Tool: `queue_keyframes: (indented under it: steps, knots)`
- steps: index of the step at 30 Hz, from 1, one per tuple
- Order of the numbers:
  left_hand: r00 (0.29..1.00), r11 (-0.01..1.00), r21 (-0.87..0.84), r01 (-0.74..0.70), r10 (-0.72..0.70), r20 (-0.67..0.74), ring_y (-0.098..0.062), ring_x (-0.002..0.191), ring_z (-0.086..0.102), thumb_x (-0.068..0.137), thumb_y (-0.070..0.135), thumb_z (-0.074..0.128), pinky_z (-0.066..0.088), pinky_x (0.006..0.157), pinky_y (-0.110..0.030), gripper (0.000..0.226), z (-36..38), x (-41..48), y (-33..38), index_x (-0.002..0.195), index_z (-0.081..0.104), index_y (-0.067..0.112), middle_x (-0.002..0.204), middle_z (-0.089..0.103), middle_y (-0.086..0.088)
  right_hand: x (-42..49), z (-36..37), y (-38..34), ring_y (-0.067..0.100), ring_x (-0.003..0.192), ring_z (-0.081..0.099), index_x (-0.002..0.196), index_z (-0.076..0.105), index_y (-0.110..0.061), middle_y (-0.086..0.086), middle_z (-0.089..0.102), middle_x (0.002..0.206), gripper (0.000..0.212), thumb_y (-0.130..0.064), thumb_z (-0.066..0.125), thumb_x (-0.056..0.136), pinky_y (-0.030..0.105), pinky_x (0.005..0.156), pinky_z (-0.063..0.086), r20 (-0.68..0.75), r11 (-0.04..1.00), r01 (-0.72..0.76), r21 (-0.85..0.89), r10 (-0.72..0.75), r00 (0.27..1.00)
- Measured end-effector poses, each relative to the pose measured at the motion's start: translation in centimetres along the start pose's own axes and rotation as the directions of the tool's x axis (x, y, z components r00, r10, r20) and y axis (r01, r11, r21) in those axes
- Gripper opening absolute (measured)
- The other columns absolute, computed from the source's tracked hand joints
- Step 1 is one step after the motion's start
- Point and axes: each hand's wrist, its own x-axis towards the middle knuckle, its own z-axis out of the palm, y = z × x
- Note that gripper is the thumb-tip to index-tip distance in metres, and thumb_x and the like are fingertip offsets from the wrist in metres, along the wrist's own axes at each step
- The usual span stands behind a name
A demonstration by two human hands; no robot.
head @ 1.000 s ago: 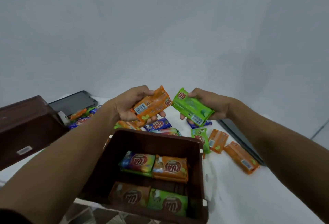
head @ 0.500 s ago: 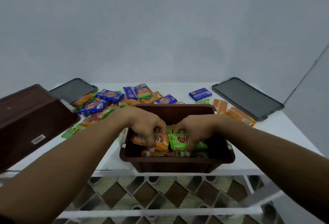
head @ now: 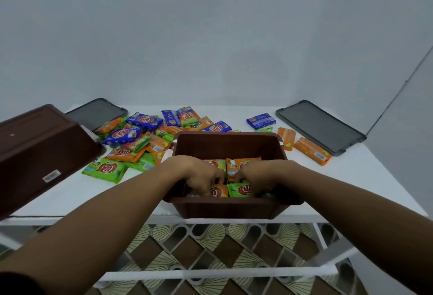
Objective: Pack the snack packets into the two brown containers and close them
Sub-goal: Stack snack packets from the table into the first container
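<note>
packing: left grip (head: 202, 177) clamped on orange foil snack packet (head: 219, 191), right grip (head: 259, 177) on green foil snack packet (head: 241, 190), inside brown plastic container (head: 229, 208). next: release, grab more.

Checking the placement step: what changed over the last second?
The left hand lowered its orange packet and the right hand its green packet from above the table into the open brown container, still holding them there. Loose packets, the other container and both lids stayed put.
</note>
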Motion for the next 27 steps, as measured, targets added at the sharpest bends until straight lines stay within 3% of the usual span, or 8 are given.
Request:
queue_keyframes:
  steps: [5,10,18,27]
  knots:
    - [0.999,0.997,-0.078,-0.025,0.023,-0.027,-0.021,0.106,0.059,0.089,0.022,0.073,0.051,0.078,-0.033,0.054,-0.1,0.4,0.1,0.137,0.050,0.023,0.125,0.061,-0.002,-0.6,-0.7,0.7,0.019,0.118,0.055,0.141,0.055,-0.026,-0.001,0.058,0.135,0.046,-0.029,0.065,0.095,0.036,0.102,0.047,0.048,0.994,0.043,0.101,-0.048,0.998]
    - [0.999,0.975,-0.217,-0.046,0.046,-0.006,-0.019,0.116,0.063,0.089,0.015,0.073,0.051,0.103,-0.041,0.050,0.0,0.5,-1.0,0.136,0.057,0.020,0.131,0.065,0.000,-1.0,-0.8,1.2,0.017,0.121,0.056,0.140,0.057,-0.027,-0.003,0.060,0.137,0.042,-0.027,0.060,0.098,0.037,0.106,0.047,0.084,0.983,0.054,0.176,-0.070,0.994]
    - [0.990,0.934,-0.357,-0.018,0.067,0.128,-0.019,0.131,0.055,0.091,0.004,0.063,0.043,0.113,-0.040,0.067,-0.4,0.8,-1.2,0.153,0.042,0.019,0.146,0.057,-0.002,-1.5,-1.4,1.0,0.020,0.128,0.050,0.150,0.046,-0.030,0.000,0.053,0.143,0.047,-0.023,0.048,0.104,0.039,0.111,0.042,0.188,0.990,0.055,0.133,-0.080,0.979]
    - [0.981,0.976,-0.216,-0.014,0.055,0.186,-0.019,0.145,0.038,0.097,0.020,0.060,0.033,0.120,-0.041,0.069,-0.8,0.9,-0.8,0.159,0.031,0.025,0.160,0.039,0.001,-1.8,-1.3,0.9,0.021,0.130,0.048,0.152,0.042,-0.030,0.001,0.050,0.145,0.049,-0.021,0.047,0.104,0.038,0.111,0.040,0.214,0.986,0.035,0.162,-0.070,0.974]
